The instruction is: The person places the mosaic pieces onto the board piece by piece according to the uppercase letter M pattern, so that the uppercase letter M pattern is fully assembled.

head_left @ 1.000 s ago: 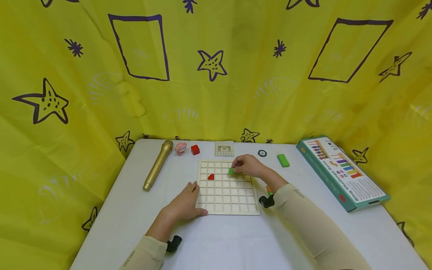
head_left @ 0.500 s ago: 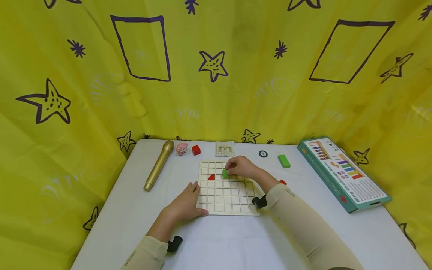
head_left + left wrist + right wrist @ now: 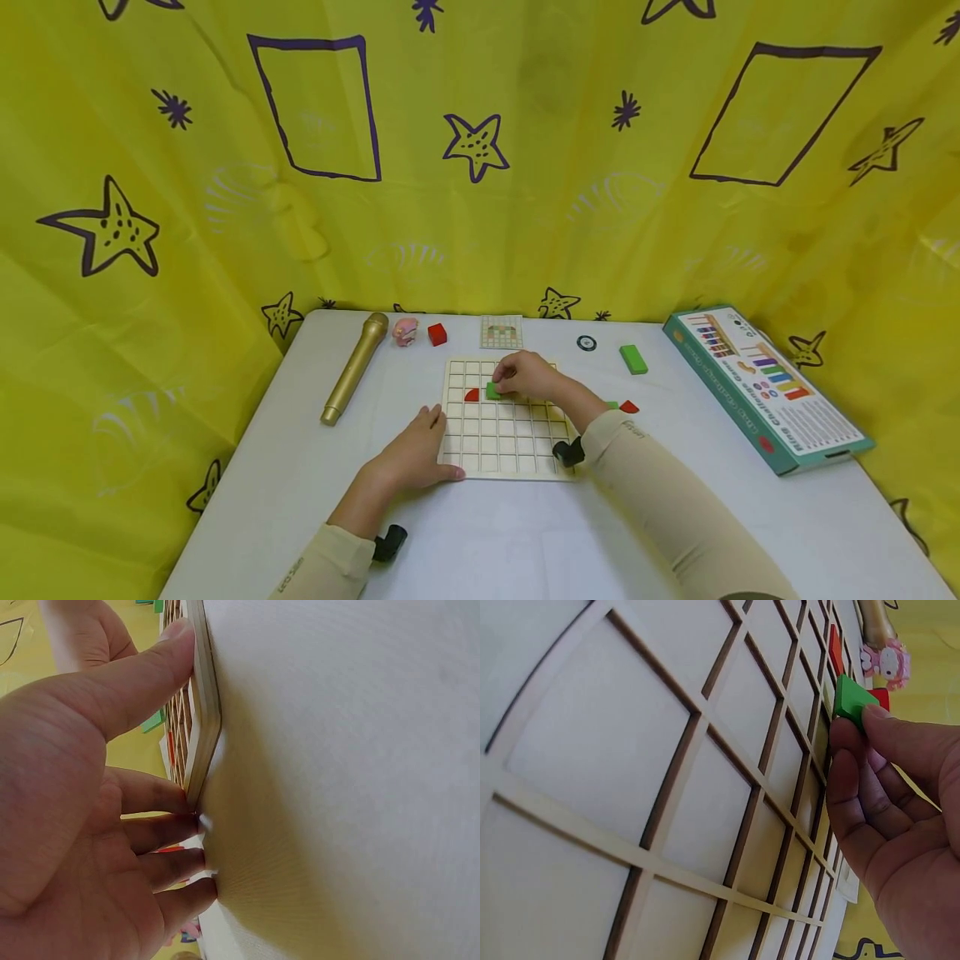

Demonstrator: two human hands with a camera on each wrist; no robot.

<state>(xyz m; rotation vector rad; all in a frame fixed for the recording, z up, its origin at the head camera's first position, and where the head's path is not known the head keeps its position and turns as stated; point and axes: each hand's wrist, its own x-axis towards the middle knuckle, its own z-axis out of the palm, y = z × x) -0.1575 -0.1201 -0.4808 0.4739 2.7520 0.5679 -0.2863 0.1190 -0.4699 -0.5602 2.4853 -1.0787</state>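
A wooden grid board point(image 3: 502, 464) lies on the white table. My left hand point(image 3: 408, 450) steadies its near left corner. In the left wrist view the thumb point(image 3: 161, 664) rests on the board's edge, and the other fingers reach along the adjoining side to the tabletop. Over the upper middle of the grid, my right hand point(image 3: 528, 377) pinches a small green square tile point(image 3: 853, 697) between thumb and fingertips. The tile looks slightly tilted in the right wrist view; whether it touches the board I cannot tell. Just left of it a red quarter-round tile point(image 3: 472, 395) sits in a cell.
Behind the board lie a pattern card point(image 3: 501, 332), a red block point(image 3: 437, 334), a pink figurine point(image 3: 406, 332) and a dark ring point(image 3: 587, 342). A gold microphone point(image 3: 355, 369) lies left. Right are a green block point(image 3: 633, 359), a red piece point(image 3: 629, 407) and a game box point(image 3: 768, 387).
My right hand has carried the green tile leftward across the grid, to the cell area beside the red tile. The left hand has stayed at the board's corner.
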